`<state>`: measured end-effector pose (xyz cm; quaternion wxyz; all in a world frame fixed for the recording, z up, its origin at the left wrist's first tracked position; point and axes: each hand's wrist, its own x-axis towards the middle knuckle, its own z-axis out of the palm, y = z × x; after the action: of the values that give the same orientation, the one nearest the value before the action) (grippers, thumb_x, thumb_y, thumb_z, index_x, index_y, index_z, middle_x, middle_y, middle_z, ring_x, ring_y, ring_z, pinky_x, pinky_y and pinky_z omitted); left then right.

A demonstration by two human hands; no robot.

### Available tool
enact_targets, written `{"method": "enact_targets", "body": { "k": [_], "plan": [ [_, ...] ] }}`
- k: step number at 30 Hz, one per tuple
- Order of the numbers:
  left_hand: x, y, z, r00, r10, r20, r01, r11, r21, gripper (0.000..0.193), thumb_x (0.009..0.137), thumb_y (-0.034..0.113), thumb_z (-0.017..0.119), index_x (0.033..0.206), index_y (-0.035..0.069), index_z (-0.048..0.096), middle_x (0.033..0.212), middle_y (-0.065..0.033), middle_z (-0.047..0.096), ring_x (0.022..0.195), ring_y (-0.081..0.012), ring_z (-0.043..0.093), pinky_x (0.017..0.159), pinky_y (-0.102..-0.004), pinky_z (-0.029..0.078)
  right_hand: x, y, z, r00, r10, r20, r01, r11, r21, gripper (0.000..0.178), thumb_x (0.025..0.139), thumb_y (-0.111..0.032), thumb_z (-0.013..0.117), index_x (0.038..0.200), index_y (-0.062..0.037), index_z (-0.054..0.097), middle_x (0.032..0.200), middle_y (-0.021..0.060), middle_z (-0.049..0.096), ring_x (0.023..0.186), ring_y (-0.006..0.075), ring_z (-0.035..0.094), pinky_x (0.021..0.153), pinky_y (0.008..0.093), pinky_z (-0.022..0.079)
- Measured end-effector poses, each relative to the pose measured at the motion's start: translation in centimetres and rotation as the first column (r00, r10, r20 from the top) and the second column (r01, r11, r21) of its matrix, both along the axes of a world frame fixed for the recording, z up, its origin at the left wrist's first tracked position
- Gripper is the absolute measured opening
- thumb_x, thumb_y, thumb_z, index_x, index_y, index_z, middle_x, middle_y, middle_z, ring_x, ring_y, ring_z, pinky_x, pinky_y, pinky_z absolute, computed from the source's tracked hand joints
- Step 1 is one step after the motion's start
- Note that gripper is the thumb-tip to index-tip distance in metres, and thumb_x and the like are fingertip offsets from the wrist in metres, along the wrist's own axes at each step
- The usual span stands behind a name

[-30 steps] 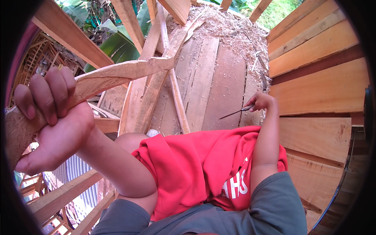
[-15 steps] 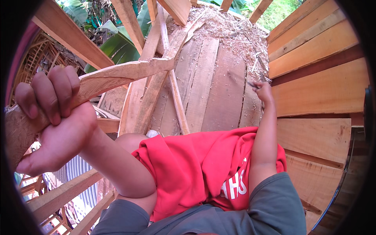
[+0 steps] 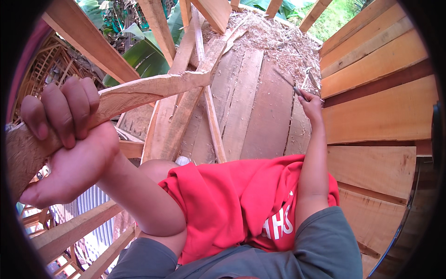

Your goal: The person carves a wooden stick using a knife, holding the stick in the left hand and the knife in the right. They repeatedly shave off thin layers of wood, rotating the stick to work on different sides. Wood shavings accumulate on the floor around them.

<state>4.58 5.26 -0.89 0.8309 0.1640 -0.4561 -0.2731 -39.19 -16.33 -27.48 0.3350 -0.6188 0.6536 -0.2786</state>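
Timber length (image 3: 139,94), rough-cut, held firmly in L hand (image 3: 87,145), tip over plank flr (image 3: 262,111) nr its L edge; R hand (image 3: 312,108) grips thin-bladed tool (image 3: 298,91) by handle, nr flr's R edge, w/ wood shavings (image 3: 278,39) beyond.

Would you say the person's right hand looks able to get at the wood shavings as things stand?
Probably yes: the right hand is close to the wood shavings, with nothing visible blocking the way. It does hold a slim tool, though, so its grip is occupied.
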Motion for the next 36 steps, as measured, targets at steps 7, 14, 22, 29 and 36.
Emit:
{"method": "enact_targets", "body": {
  "k": [7,14,22,29,36],
  "plan": [
    [-0.6,-0.1,0.0,0.999,0.020,-0.038,-0.019,1.000,0.011,0.066,0.064,0.081,0.038,0.071,0.016,0.028,0.054,0.0033,0.025,0.049,-0.0090,0.019,0.052,-0.0270,0.017,4.1,1.7,0.9,0.793,0.604,-0.082,-0.475,0.697,0.538,0.032,0.083,-0.009,0.070,0.115,-0.0099,0.069,0.083,0.0027,0.070,0.075,0.0069,0.057,0.073,0.0260,0.046],
    [-0.5,0.6,0.3,0.998,0.062,0.010,-0.062,0.998,-0.025,0.066,0.063,0.080,0.042,0.071,0.017,0.029,0.054,0.0043,0.025,0.049,-0.0083,0.019,0.053,-0.0269,0.017,6.9,1.3,-1.5,0.818,0.571,0.062,-0.557,0.761,0.333,0.031,0.084,-0.012,0.070,0.115,-0.0111,0.069,0.086,0.0059,0.071,0.079,0.0112,0.060,0.073,0.0307,0.048],
    [-0.6,0.5,0.4,0.999,0.046,0.014,-0.046,0.999,-0.024,0.063,0.064,0.078,0.043,0.071,0.017,0.031,0.053,0.0044,0.025,0.049,-0.0082,0.019,0.053,-0.0266,0.017,11.4,2.0,-0.9,0.993,0.020,-0.115,-0.005,0.992,0.124,0.028,0.084,-0.015,0.068,0.112,-0.0098,0.069,0.085,0.0109,0.070,0.077,0.0169,0.062,0.075,0.0316,0.048],
    [-0.7,0.2,0.5,0.998,-0.019,0.066,0.023,0.998,-0.057,0.065,0.064,0.081,0.038,0.071,0.016,0.029,0.053,0.0035,0.025,0.049,-0.0088,0.020,0.052,-0.0266,0.018,13.3,3.6,-4.2,0.975,0.069,-0.212,-0.099,0.986,-0.133,0.030,0.083,-0.016,0.069,0.113,-0.0134,0.069,0.093,0.0162,0.071,0.082,0.0215,0.067,0.074,0.0319,0.049],
    [-0.4,0.6,0.3,0.999,0.013,0.032,-0.012,0.998,-0.054,0.067,0.063,0.082,0.039,0.071,0.016,0.029,0.054,0.0037,0.026,0.049,-0.0089,0.020,0.052,-0.0266,0.018,13.2,3.4,-1.6,0.916,0.376,-0.140,-0.359,0.924,0.131,0.030,0.083,-0.015,0.067,0.112,-0.0134,0.069,0.099,0.0180,0.069,0.092,0.0308,0.067,0.080,0.0401,0.050]
  ]
}}
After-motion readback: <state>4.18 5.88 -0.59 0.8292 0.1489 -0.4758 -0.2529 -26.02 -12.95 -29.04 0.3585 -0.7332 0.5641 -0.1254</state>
